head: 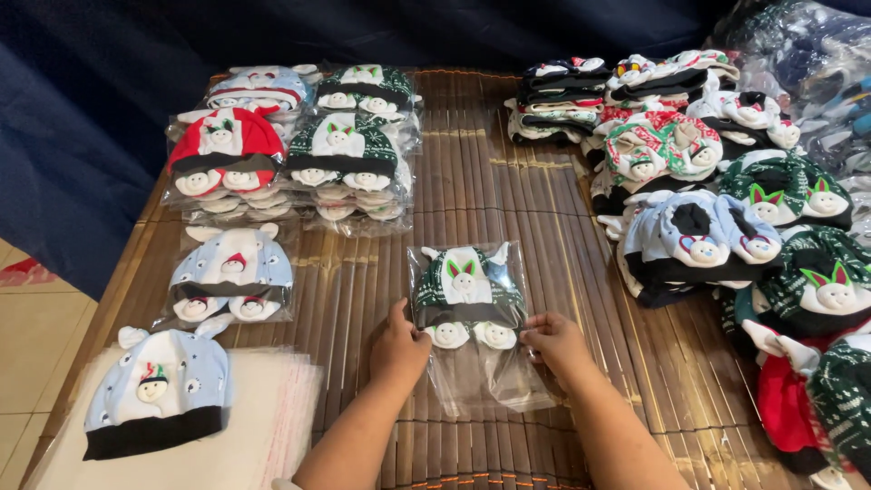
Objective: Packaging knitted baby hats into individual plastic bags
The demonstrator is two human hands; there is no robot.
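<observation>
Left hand (396, 349) pinched the clear bag's (472, 363) left edge | right hand (555, 345) pinched its right edge, so we kept it flat | bagged green hat (466, 289) lay mid-mat (472, 191) between bagged stacks (295, 145) and loose hats (717, 191).

The left hand (396, 349) and right hand (555, 343) cover the bagged green hat's (466, 289) lower corners. At the bamboo mat's (472, 191) right edge, the red hat (787, 404) is cropped by the frame, and the plastic-wrapped bundle (798, 45) is too blurred to identify.
</observation>
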